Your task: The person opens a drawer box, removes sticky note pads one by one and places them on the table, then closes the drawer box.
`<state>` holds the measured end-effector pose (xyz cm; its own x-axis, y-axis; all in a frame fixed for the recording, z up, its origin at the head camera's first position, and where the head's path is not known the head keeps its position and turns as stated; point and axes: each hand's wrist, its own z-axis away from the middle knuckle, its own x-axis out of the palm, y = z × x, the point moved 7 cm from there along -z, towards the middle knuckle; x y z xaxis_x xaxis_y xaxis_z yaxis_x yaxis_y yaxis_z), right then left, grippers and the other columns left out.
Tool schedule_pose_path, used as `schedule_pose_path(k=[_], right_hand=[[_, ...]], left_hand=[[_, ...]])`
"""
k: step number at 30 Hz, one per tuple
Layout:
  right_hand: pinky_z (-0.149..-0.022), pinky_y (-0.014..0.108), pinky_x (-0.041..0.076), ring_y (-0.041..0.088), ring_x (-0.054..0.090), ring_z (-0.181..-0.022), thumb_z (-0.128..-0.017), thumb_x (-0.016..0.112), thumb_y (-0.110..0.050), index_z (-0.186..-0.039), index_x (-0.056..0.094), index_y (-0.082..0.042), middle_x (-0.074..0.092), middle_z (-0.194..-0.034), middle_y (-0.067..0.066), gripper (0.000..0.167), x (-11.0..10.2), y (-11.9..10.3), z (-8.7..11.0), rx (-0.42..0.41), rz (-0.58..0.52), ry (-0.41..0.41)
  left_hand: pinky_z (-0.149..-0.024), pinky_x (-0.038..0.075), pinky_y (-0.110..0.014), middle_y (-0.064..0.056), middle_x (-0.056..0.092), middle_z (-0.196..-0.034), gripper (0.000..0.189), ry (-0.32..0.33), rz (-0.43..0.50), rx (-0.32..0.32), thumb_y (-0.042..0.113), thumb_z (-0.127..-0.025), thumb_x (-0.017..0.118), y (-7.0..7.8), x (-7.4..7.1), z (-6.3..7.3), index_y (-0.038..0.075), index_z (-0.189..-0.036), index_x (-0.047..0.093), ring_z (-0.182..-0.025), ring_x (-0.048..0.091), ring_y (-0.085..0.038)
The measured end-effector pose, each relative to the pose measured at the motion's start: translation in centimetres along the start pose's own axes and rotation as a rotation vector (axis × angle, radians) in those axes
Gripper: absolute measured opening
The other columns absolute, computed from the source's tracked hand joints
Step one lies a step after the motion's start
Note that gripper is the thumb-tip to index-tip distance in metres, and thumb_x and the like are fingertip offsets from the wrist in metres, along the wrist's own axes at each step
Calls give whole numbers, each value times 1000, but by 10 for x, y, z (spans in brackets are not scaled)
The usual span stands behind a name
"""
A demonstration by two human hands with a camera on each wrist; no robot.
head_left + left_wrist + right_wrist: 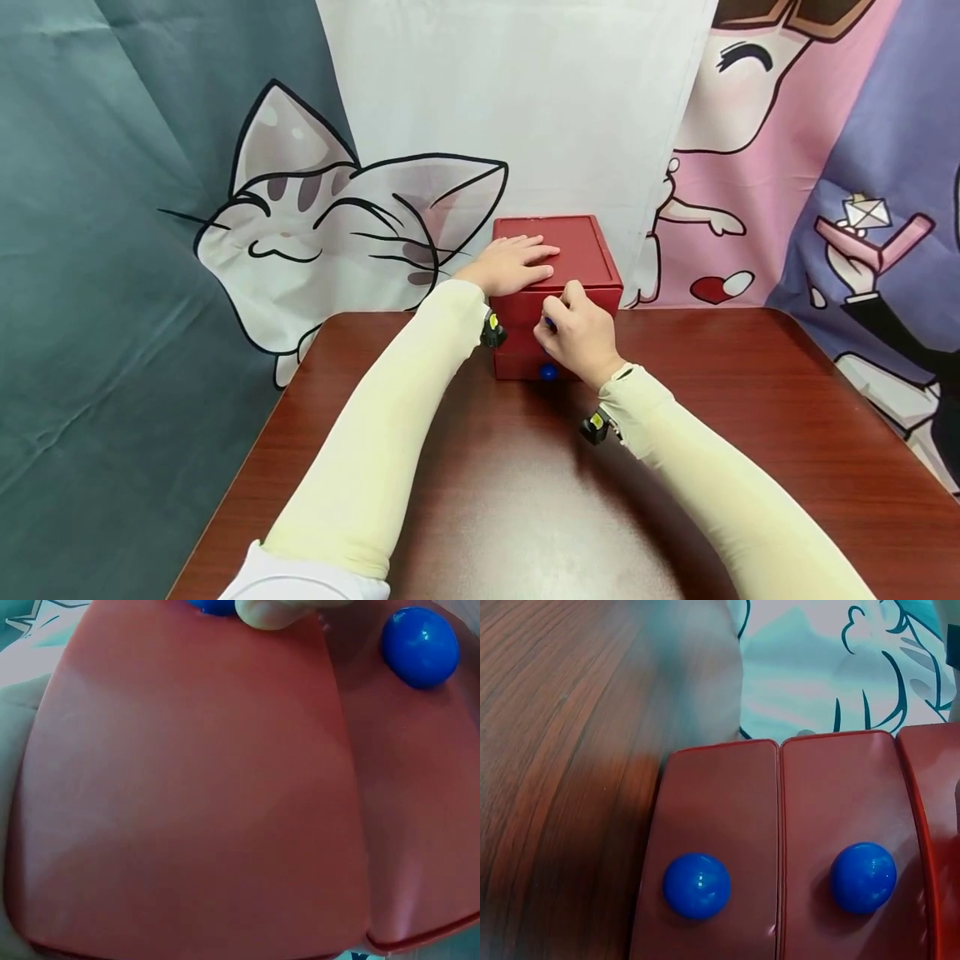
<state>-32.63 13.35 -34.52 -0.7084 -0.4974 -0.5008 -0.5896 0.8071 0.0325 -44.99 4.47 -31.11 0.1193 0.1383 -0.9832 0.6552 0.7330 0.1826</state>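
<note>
A small red drawer cabinet [581,250] stands at the back of the table, its drawer fronts facing me. My left hand [506,265] rests on its top with the fingers stretched out. With curled fingers, my right hand [581,333] grips the blue knob [215,607] of the top drawer [195,795], and most of that knob is hidden. Two lower drawers show their round blue knobs in the right wrist view: the middle knob [863,877] and the bottom knob [697,886]. Whether the top drawer is pulled out, I cannot tell.
The brown wooden table [480,517] stretches out in front of the cabinet and to both sides. Behind it hangs a cloth backdrop [585,100] printed with a cartoon cat and figures. A small black camera [596,427] is strapped to my right wrist.
</note>
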Motion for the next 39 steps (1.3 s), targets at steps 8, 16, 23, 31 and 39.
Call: schedule_pose_path(k=[8, 16, 23, 31, 39], right_hand=[[-43, 36, 49, 21, 53, -54, -83, 66, -11, -78, 52, -11, 47, -82, 12, 15, -7, -7, 7, -1, -33, 13], [-43, 35, 49, 19, 53, -55, -83, 65, -11, -76, 52, -11, 47, -81, 12, 15, -14, -14, 12, 1, -38, 28], [-42, 34, 48, 19, 53, -57, -80, 66, -9, -74, 53, -11, 47, -80, 12, 15, -20, -17, 17, 0, -46, 56], [-41, 35, 48, 20, 54, -60, -80, 65, -10, -73, 55, -10, 48, -80, 13, 13, -24, -20, 20, -13, -61, 105], [-41, 34, 47, 20, 53, -62, -79, 67, -11, -73, 54, -10, 47, -80, 13, 15, -25, -23, 22, -4, -78, 116]], left_hand=[[-125, 7, -44, 0, 26, -166, 54, 11, 17, 13, 52, -106, 38, 0, 1, 3, 33, -156, 40, -155, 16, -23], [-125, 7, -44, 1, 28, -166, 52, 38, 24, 17, 50, -106, 40, 0, 0, 5, 32, -155, 42, -154, 18, -23], [-125, 7, -43, 3, 28, -165, 51, 38, 25, 19, 50, -106, 40, 3, 0, 4, 34, -155, 43, -154, 18, -20], [-125, 7, -42, 3, 28, -165, 51, 39, 31, 26, 49, -106, 40, 3, 0, 3, 33, -154, 43, -154, 18, -18], [-125, 9, -40, 2, 29, -165, 50, 54, 52, 20, 48, -106, 41, 0, -1, 5, 33, -154, 44, -154, 20, -16]])
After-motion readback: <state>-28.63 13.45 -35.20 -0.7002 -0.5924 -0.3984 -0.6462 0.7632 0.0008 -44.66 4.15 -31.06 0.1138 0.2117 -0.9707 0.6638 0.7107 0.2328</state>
